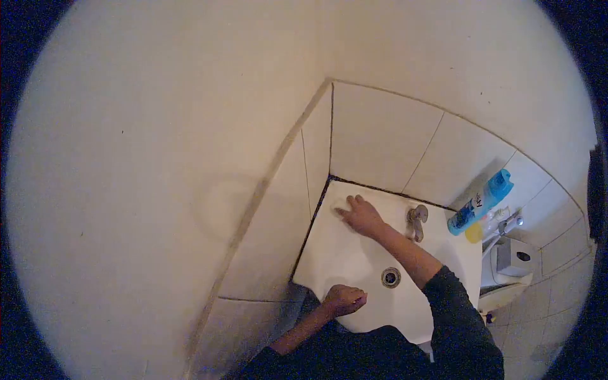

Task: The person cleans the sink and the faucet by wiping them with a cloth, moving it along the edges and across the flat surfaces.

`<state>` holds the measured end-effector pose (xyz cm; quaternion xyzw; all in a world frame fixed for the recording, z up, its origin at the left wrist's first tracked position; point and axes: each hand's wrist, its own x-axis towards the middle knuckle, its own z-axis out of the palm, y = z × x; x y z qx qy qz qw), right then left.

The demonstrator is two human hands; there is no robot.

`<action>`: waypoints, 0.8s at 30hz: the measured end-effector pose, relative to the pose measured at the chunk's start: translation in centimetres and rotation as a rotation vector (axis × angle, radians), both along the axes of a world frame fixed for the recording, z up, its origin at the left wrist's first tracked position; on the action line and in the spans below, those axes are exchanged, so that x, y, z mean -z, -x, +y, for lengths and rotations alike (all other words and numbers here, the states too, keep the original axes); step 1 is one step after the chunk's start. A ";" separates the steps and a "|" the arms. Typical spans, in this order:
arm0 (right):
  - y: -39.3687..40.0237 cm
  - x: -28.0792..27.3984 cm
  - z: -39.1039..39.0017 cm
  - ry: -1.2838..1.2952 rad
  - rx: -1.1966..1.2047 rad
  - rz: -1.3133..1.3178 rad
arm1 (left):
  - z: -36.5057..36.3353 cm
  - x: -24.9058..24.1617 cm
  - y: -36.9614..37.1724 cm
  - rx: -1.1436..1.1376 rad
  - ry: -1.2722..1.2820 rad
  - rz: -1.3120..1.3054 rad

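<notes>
My right hand [362, 217] reaches over the white washbasin [329, 253] to its back left corner. Its fingers are bent and press down on a small pale thing [340, 206], mostly covered and too blurred to name. Down at the basin's front left rim, my left hand [344, 300] is closed in a fist; whatever may be inside it is hidden. A metal tap [417, 221] stands at the back of the basin, to the right of my right hand. The round drain [391, 277] lies below my right forearm.
A blue spray can [479, 206] stands on the basin's back right ledge, with a yellow item [474, 232] beside it. Tiled walls [380, 136] meet behind the basin's left corner. Farther right are a hand shower [510, 221] and a grey box [516, 256] with a dark hole.
</notes>
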<state>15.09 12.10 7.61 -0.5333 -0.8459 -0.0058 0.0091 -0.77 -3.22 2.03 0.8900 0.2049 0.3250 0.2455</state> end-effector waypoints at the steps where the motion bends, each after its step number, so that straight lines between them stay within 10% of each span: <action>1: 0.3 -0.8 -0.1 0.000 -0.002 0.001 | 0.0 0.1 -0.1 -0.017 -0.018 -0.076; 8: -3.8 -0.1 2.5 -0.064 0.458 0.216 | -0.1 0.5 -0.1 -0.044 -0.002 -0.026; 17: -3.1 0.1 3.9 -0.022 0.397 0.054 | 0.0 0.5 -0.1 -0.031 -0.015 0.032; 20: -0.5 -0.3 2.0 -0.116 0.039 -0.083 | 0.2 0.5 -0.2 -0.045 0.006 0.080; 24: -2.8 -0.6 4.9 -0.035 0.316 -0.081 | -0.1 0.7 -0.2 -0.029 -0.017 0.056</action>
